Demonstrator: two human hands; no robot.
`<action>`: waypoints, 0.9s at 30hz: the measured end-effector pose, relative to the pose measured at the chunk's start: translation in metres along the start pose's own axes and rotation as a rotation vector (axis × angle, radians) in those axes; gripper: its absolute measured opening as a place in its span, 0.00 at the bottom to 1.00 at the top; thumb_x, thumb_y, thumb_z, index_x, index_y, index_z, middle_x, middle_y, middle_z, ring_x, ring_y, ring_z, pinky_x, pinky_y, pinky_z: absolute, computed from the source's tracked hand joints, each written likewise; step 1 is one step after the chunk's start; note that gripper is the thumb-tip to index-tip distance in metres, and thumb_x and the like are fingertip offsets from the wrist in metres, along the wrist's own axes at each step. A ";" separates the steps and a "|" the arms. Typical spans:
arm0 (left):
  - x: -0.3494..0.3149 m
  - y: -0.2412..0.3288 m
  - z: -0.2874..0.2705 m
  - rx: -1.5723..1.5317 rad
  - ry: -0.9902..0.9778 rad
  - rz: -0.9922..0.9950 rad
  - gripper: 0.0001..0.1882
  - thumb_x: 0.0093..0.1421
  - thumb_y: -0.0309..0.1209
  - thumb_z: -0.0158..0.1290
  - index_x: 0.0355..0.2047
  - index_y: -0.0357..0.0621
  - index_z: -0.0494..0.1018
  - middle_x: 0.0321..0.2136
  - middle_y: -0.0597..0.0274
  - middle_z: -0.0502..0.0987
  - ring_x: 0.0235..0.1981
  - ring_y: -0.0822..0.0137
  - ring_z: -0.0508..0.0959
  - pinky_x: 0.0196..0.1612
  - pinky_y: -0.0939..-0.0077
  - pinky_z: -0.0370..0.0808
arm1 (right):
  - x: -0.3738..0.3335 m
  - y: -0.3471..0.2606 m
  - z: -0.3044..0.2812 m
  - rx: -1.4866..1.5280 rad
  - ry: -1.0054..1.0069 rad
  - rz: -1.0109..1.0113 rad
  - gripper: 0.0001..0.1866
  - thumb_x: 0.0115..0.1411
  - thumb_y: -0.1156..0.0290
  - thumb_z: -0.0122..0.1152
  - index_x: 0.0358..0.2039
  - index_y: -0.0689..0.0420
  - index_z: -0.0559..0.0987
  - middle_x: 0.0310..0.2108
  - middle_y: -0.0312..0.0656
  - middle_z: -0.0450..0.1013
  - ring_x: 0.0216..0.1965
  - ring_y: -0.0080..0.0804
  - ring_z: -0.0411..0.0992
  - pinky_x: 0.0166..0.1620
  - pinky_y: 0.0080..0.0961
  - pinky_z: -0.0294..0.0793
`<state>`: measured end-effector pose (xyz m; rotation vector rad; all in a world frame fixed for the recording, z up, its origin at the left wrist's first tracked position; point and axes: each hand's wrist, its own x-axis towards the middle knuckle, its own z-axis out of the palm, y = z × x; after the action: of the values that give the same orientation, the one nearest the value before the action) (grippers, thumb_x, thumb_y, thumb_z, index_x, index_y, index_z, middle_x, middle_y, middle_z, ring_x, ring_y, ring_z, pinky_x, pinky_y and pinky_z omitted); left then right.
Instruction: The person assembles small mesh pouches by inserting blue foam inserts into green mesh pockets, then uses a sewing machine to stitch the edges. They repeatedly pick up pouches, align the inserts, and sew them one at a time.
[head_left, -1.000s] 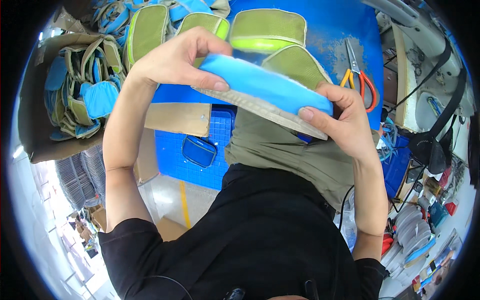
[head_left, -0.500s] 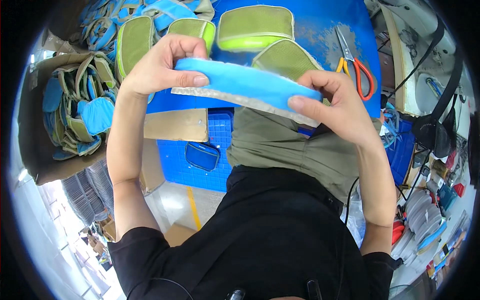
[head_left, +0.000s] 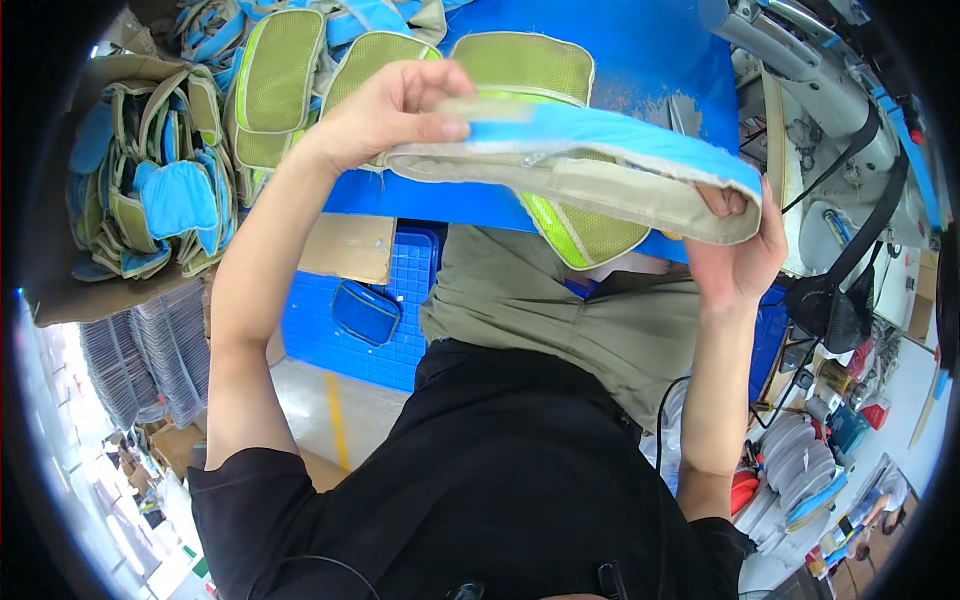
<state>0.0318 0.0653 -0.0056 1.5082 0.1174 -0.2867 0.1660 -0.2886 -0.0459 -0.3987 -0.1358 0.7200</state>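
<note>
A blue and beige fabric band (head_left: 600,180), which looks like the side strip of a pouch, is stretched between my hands above the near edge of the blue table. My left hand (head_left: 395,115) pinches its left end, where the cloth is blurred. At the other end my right hand (head_left: 745,245) holds the curved part, with fingertips inside the band and the palm outside. Olive-green mesh pouch pieces lie beyond and below: one at the back (head_left: 522,68), one near my left wrist (head_left: 282,70), and one tilted at the table edge (head_left: 595,228). Scissors are mostly hidden behind the band.
A cardboard box (head_left: 50,270) of blue and green pouch pieces stands at the left. More blue cloth pieces (head_left: 212,35) are heaped at the back. A small navy pouch (head_left: 365,312) lies on a blue plastic grid (head_left: 300,330) below. A white machine (head_left: 815,65) is at the right.
The band has been turned and drawn out wider, so its beige inner side shows. My right hand has moved right and lower. The view has shifted slightly.
</note>
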 end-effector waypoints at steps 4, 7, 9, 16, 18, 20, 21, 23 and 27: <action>-0.003 0.012 0.001 0.174 -0.013 0.055 0.22 0.57 0.38 0.70 0.42 0.40 0.72 0.30 0.70 0.80 0.29 0.83 0.78 0.34 0.87 0.73 | -0.013 0.000 -0.006 -0.148 0.036 -0.021 0.08 0.69 0.66 0.53 0.33 0.56 0.73 0.32 0.34 0.68 0.36 0.26 0.62 0.46 0.24 0.63; -0.005 0.014 -0.014 0.339 -0.026 0.047 0.25 0.60 0.46 0.66 0.45 0.38 0.73 0.35 0.65 0.81 0.36 0.78 0.80 0.41 0.82 0.75 | -0.021 0.013 0.009 -0.645 0.021 -0.057 0.07 0.67 0.68 0.58 0.34 0.57 0.76 0.33 0.33 0.71 0.36 0.22 0.66 0.43 0.22 0.64; -0.002 0.006 -0.021 0.496 0.011 0.066 0.29 0.62 0.52 0.62 0.47 0.37 0.74 0.39 0.62 0.81 0.42 0.73 0.80 0.47 0.78 0.75 | -0.013 0.024 0.023 -0.952 -0.190 0.010 0.08 0.64 0.69 0.65 0.30 0.58 0.79 0.28 0.30 0.73 0.32 0.17 0.69 0.37 0.19 0.67; 0.030 0.028 0.063 0.609 -0.413 0.206 0.28 0.58 0.50 0.66 0.45 0.37 0.76 0.38 0.60 0.81 0.40 0.71 0.79 0.45 0.75 0.74 | -0.007 0.071 0.054 -1.192 -0.329 -0.064 0.09 0.61 0.72 0.68 0.28 0.63 0.80 0.26 0.35 0.76 0.30 0.17 0.70 0.35 0.20 0.67; 0.026 0.029 0.062 0.451 -0.402 0.011 0.24 0.56 0.43 0.70 0.42 0.37 0.77 0.33 0.64 0.81 0.35 0.75 0.78 0.40 0.80 0.73 | -0.011 0.068 0.052 -1.235 -0.286 0.009 0.08 0.60 0.71 0.69 0.30 0.63 0.81 0.25 0.34 0.76 0.28 0.17 0.70 0.32 0.20 0.69; 0.020 0.028 0.062 0.359 -0.357 -0.102 0.19 0.54 0.35 0.72 0.39 0.37 0.78 0.30 0.68 0.80 0.31 0.78 0.77 0.35 0.83 0.72 | -0.014 0.068 0.049 -1.230 -0.245 0.056 0.08 0.59 0.71 0.70 0.31 0.63 0.82 0.24 0.34 0.76 0.26 0.16 0.70 0.30 0.20 0.69; 0.018 0.027 0.063 0.348 -0.322 -0.116 0.17 0.54 0.32 0.72 0.38 0.37 0.78 0.28 0.69 0.80 0.29 0.80 0.77 0.34 0.85 0.71 | -0.016 0.070 0.048 -1.207 -0.223 0.065 0.08 0.59 0.71 0.70 0.31 0.63 0.82 0.23 0.35 0.76 0.26 0.16 0.70 0.29 0.20 0.68; 0.014 0.026 0.065 0.348 -0.275 -0.147 0.13 0.55 0.29 0.71 0.34 0.37 0.79 0.27 0.71 0.79 0.29 0.81 0.76 0.33 0.86 0.70 | -0.017 0.071 0.044 -1.201 -0.206 0.084 0.08 0.59 0.71 0.70 0.31 0.63 0.82 0.23 0.35 0.75 0.25 0.15 0.70 0.29 0.19 0.68; 0.010 0.017 0.063 0.406 -0.238 -0.108 0.09 0.57 0.27 0.69 0.30 0.36 0.80 0.27 0.70 0.79 0.30 0.79 0.76 0.33 0.82 0.71 | -0.017 0.072 0.040 -1.176 -0.185 0.137 0.08 0.58 0.72 0.70 0.32 0.63 0.82 0.23 0.37 0.76 0.26 0.17 0.71 0.30 0.21 0.69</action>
<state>0.0393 0.0021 0.0126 1.8580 -0.0537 -0.6013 0.0985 -0.2386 -0.0378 -1.4707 -0.7250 0.7546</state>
